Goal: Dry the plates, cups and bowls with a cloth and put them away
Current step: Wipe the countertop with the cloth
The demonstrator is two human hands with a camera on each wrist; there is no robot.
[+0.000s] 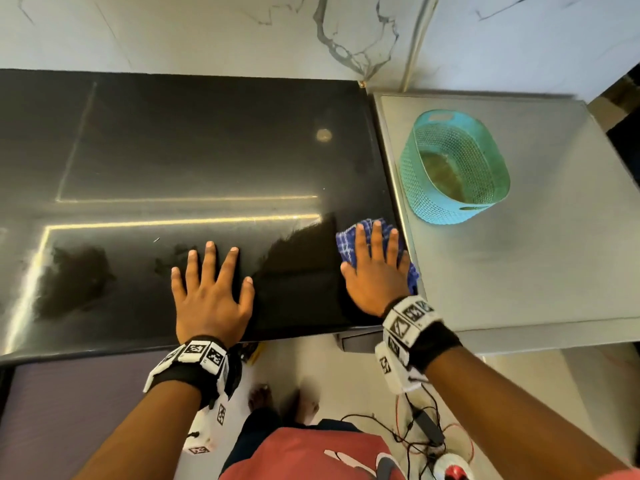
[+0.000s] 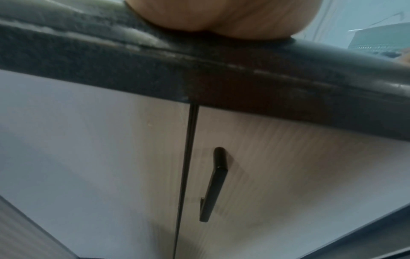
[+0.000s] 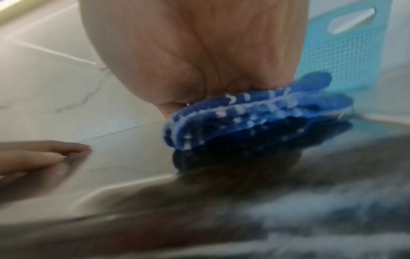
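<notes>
- My right hand lies flat, fingers straight, pressing the blue checked cloth onto the black tabletop, just beside the teal basket.
- My left hand rests spread, holding nothing, farther from the basket.
- No plates, cups or bowls are in view.
- Risk: damp streaks on the tabletop could let a pressing palm slide.

One cloth, one basket, two hands, one cabinet handle.

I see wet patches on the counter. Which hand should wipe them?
Probably the right hand: it already presses the blue cloth flat on the counter. The left hand lies bare.
</notes>
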